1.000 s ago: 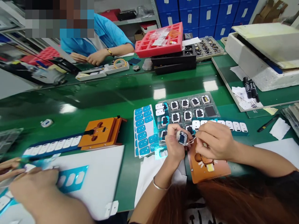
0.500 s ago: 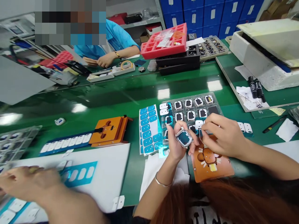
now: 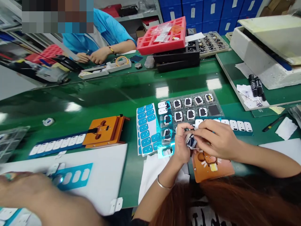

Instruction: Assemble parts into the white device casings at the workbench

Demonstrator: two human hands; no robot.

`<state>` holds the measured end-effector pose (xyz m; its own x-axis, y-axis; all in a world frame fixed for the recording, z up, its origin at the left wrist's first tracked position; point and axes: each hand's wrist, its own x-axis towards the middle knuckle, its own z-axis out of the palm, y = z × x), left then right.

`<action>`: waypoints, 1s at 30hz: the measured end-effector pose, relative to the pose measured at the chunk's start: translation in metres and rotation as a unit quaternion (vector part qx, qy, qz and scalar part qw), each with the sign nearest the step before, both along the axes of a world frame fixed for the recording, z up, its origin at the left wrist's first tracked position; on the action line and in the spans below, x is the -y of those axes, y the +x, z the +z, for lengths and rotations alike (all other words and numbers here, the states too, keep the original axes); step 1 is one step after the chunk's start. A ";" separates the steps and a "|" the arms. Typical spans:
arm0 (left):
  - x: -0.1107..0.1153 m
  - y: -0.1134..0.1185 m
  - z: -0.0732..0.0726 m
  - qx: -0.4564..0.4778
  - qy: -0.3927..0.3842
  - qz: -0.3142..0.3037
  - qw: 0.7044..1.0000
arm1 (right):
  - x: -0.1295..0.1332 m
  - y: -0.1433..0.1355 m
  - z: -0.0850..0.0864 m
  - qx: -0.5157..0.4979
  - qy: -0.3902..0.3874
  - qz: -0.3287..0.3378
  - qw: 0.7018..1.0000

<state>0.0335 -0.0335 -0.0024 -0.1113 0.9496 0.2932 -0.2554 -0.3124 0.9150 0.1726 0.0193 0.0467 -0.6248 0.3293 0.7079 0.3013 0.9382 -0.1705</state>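
Note:
In my left hand (image 3: 182,146) is a square watch case (image 3: 191,142) with a dark glossy face and a pale rim, tilted between thumb and fingers. My right hand (image 3: 215,138) meets it at the upper right edge, thumb and fingers pinched together; what sits between those fingertips is too small to make out. Under my hands lies an orange fixture plate (image 3: 211,168) with a recessed shape and pale strips. Just beyond stands a clear tray (image 3: 217,100) with several similar cases. A strip of white adhesive pieces (image 3: 241,125) passes behind my right hand.
A sheet of blue stickers (image 3: 143,128) and white paper (image 3: 150,175) are left of my hands. Further left are another orange fixture (image 3: 103,130), a white board (image 3: 110,175) and a co-worker's blurred arm (image 3: 47,194). Another person in a blue shirt (image 3: 115,28) sits opposite.
My right hand has moved left and in to the watch case, which has tilted in my left hand. The view has shifted slightly.

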 end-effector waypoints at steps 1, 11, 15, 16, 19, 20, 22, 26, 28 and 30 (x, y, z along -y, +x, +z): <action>0.000 0.000 -0.001 -0.007 0.005 0.004 1.000 | 0.000 0.000 0.000 -0.005 -0.003 0.000 1.000; 0.001 0.000 -0.023 -0.095 0.084 0.073 0.989 | 0.000 -0.002 -0.010 -0.047 -0.060 0.014 0.997; 0.002 -0.003 -0.029 -0.149 0.097 0.095 0.979 | -0.001 -0.002 -0.012 -0.054 -0.082 0.032 0.995; 0.002 -0.005 -0.031 -0.158 0.095 0.101 0.978 | -0.001 -0.002 -0.012 -0.054 -0.085 0.035 0.994; 0.001 -0.007 -0.035 -0.178 0.095 0.110 0.973 | -0.001 -0.002 -0.012 -0.047 -0.077 0.035 0.995; 0.001 -0.007 -0.036 -0.185 0.101 0.111 0.971 | -0.001 -0.002 -0.012 -0.041 -0.069 0.030 0.996; -0.001 -0.007 -0.036 -0.196 0.115 0.116 0.967 | -0.001 -0.001 -0.012 -0.024 -0.051 0.019 0.998; -0.003 -0.008 -0.035 -0.204 0.124 0.127 0.963 | -0.001 -0.001 -0.012 0.009 -0.035 0.014 0.999; -0.004 -0.009 -0.035 -0.204 0.121 0.126 0.963 | -0.002 -0.003 -0.014 0.022 -0.034 0.007 0.999; -0.007 -0.009 -0.036 -0.202 0.113 0.120 0.965 | -0.005 -0.006 -0.016 0.030 -0.034 -0.004 0.999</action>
<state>0.0242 -0.0266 -0.0386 -0.1542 0.8168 0.5560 0.2124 -0.5222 0.8260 0.1669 0.0241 0.0303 -0.6630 0.3799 0.6451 0.3204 0.9228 -0.2140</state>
